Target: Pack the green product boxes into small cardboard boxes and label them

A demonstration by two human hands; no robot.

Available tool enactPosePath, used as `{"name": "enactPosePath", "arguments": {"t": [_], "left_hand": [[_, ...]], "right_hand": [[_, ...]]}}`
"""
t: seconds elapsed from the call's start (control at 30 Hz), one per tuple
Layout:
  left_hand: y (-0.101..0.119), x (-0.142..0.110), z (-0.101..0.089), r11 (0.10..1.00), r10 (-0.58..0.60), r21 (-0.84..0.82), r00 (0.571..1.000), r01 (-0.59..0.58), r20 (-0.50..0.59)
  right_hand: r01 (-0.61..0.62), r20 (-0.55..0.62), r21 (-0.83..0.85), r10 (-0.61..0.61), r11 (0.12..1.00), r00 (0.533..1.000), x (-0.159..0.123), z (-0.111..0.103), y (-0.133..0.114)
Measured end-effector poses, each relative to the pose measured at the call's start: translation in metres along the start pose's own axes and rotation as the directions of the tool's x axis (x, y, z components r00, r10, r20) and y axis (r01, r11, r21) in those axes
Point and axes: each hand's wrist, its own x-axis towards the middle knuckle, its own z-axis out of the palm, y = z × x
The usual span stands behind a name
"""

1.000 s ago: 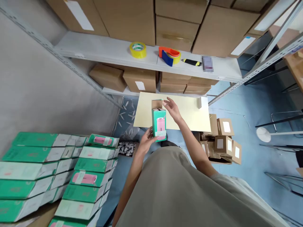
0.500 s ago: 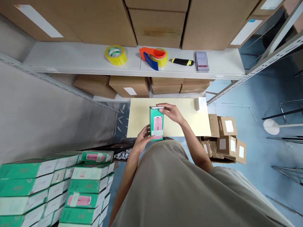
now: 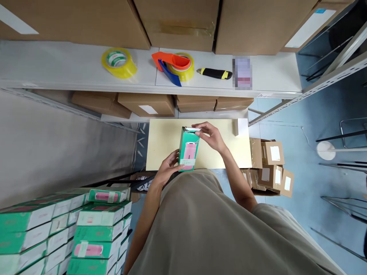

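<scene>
A green carton with a pink bottle-shaped item printed on its front stands tilted above the cream tabletop. My left hand grips its lower left side, thumb across the front and fingers around the edge. At the top, my right hand has its fingers closed on the white top flap, which is lifted a little. A dark gap shows beneath that flap; the inside of the carton is hidden.
Stacks of similar green cartons stand at lower left. A shelf ahead bears a tape roll, a tape dispenser and a utility knife. A small white box sits on the table; brown boxes lie at right.
The carton has tilted slightly and its top flap has risen at the right hand's fingers. My left hand keeps its hold. The whole view has shifted somewhat.
</scene>
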Motion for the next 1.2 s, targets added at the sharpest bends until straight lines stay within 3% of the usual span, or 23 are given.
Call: {"name": "enactPosePath", "arguments": {"t": [0.13, 0.3, 0.47, 0.67, 0.8, 0.97, 1.2], "left_hand": [[0.018, 0.001, -0.004, 1.0, -0.014, 0.024, 0.999, 0.013, 0.046], [0.035, 0.001, -0.016, 0.999, -0.029, 0.046, 0.993, 0.024, 0.118], [0.049, -0.007, -0.028, 0.998, -0.039, 0.065, 0.975, 0.025, 0.221], [0.055, -0.02, -0.034, 0.997, -0.035, 0.07, 0.958, 0.015, 0.285], [0.056, -0.028, -0.033, 0.998, -0.018, 0.059, 0.95, 0.0, 0.313], [0.054, -0.033, -0.03, 0.999, 0.0, 0.03, 0.934, -0.012, 0.356], [0.053, -0.037, -0.032, 0.999, 0.036, 0.005, 0.915, -0.041, 0.401]], "right_hand": [[0.14, -0.005, -0.223, -0.144, 0.965, 0.989, -0.003, -0.007, -0.015], [0.341, 0.112, -0.492, -0.33, 0.801, 0.937, -0.012, -0.012, -0.038], [0.461, 0.215, -0.564, -0.417, 0.685, 0.883, -0.03, -0.01, -0.065], [0.517, 0.27, -0.583, -0.451, 0.626, 0.851, -0.051, -0.004, -0.1], [0.5, 0.246, -0.61, -0.453, 0.615, 0.857, -0.065, 0.001, -0.112], [0.531, 0.313, -0.632, -0.441, 0.565, 0.841, -0.078, 0.0, -0.126], [0.431, 0.306, -0.579, -0.305, 0.693, 0.902, -0.079, -0.002, -0.146]]}}
